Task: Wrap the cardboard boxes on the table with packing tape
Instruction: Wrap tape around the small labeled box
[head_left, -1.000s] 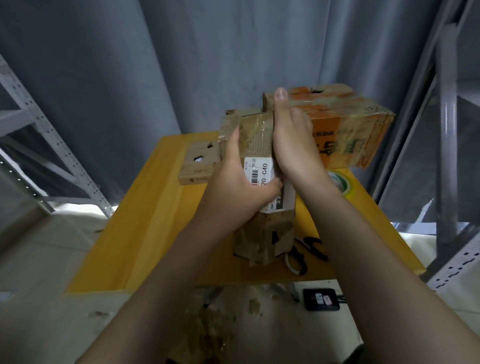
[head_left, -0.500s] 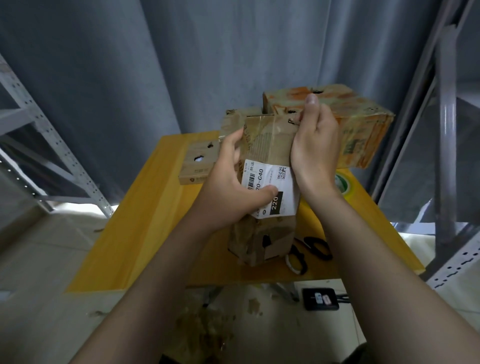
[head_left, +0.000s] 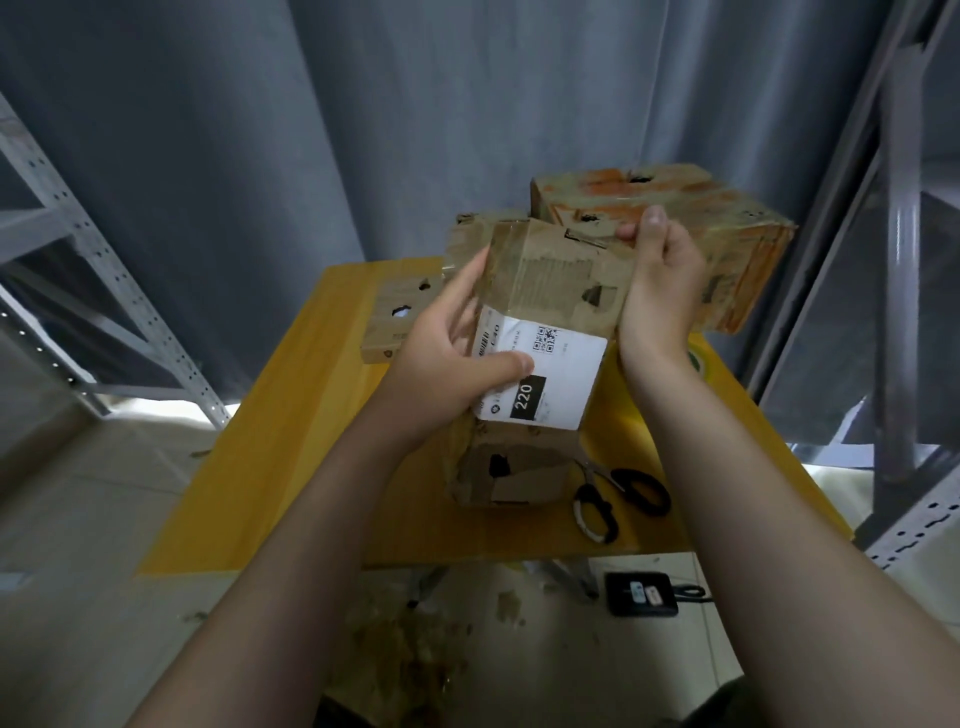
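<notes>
I hold a worn, tape-covered cardboard box (head_left: 550, 283) with a white shipping label above the yellow table (head_left: 291, 447). My left hand (head_left: 452, 358) grips its left side, thumb pressed on the label. My right hand (head_left: 657, 291) grips its right edge, fingers curled round the top corner. A bigger orange-printed box (head_left: 727, 218) stands behind it at the back right. A flat small box (head_left: 395, 325) with holes lies at the back left. A tape roll (head_left: 698, 358) peeks out behind my right wrist.
Black-handled scissors (head_left: 621, 499) lie on the table near its front right. Metal shelving (head_left: 104, 291) stands to the left and more (head_left: 904, 312) to the right. A grey curtain hangs behind. A black device (head_left: 644, 595) and cardboard scraps lie on the floor.
The box has turned in my hands, showing more of the white label. My right hand slid from the box's front face to its right edge.
</notes>
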